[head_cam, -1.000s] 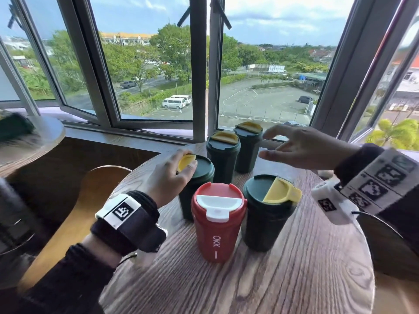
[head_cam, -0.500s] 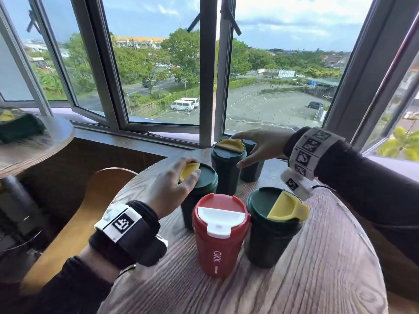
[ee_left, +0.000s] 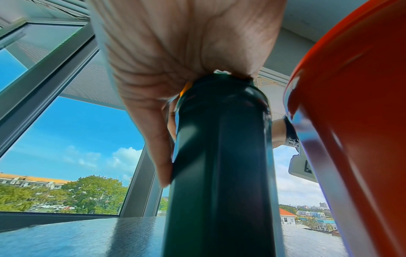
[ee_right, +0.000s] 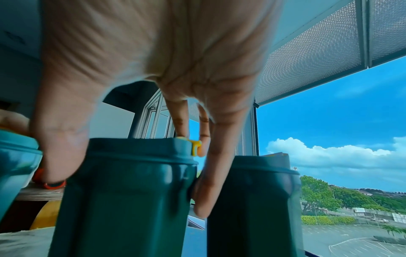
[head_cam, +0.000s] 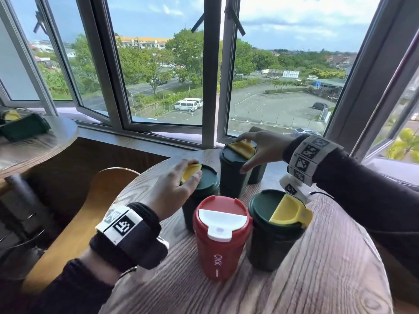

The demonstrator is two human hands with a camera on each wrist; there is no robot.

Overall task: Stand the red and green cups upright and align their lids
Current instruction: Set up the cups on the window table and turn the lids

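Several cups stand upright on the round wooden table. The red cup with a white flap is nearest, and it fills the right side as a red cup in the left wrist view. A green cup with a raised yellow flap stands to its right. My left hand grips the lid of the left green cup, seen close as a green cup. My right hand grips the top of the back green cup, the same green cup. A further green cup stands just behind it.
A wooden chair stands at the table's left. Open window frames rise just behind the back cups. A second table at far left carries a dark green object.
My right hand has swung left from the air at the right and come down onto the back green cup. My left hand has stayed on its cup's lid.
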